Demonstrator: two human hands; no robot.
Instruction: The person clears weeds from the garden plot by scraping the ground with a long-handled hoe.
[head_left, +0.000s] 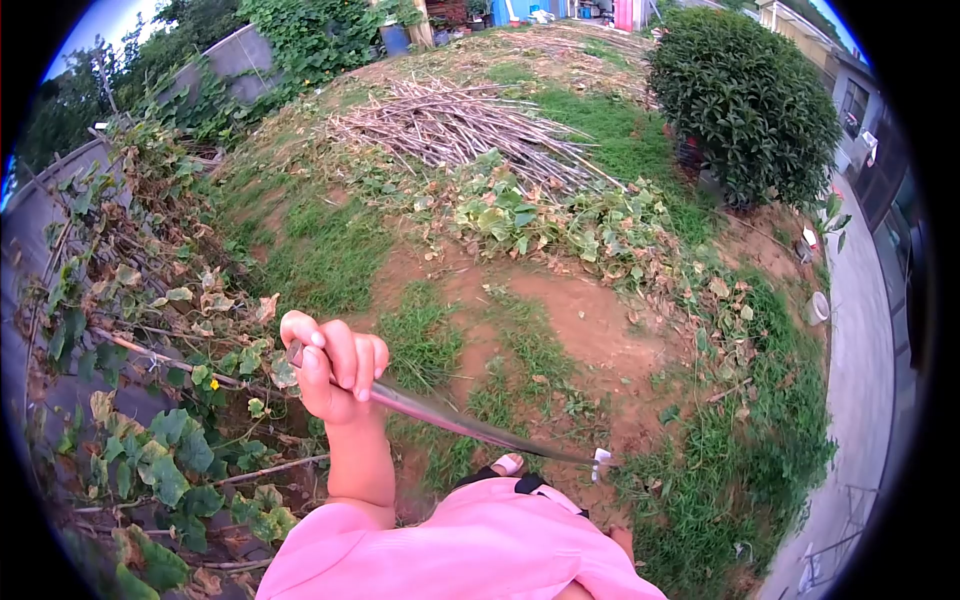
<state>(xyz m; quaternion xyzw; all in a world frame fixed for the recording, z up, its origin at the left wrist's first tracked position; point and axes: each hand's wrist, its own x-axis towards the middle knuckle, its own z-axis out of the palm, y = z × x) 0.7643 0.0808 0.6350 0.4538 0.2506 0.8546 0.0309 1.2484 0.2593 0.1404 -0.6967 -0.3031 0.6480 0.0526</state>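
Note:
My left hand [335,365] is raised on the left, its fingers wrapped round the upper end of a long pole [450,417]. The pole slants down to the right across the front of my body, and it looks bent in this wide view. Near its lower end is a small white piece [600,462]; I cannot make out whether it is fixed to the pole. Below that, a bit of skin that looks like my right hand [622,541] shows beside the pink shirt [480,545]. Its fingers are hidden.
Withered vines [170,300] on sticks stand close on my left. Ahead lie cut leafy vines [530,210] and a heap of dry stalks [460,125]. A round bush [745,105] and a concrete path [860,330] with a white pot [818,308] are on the right.

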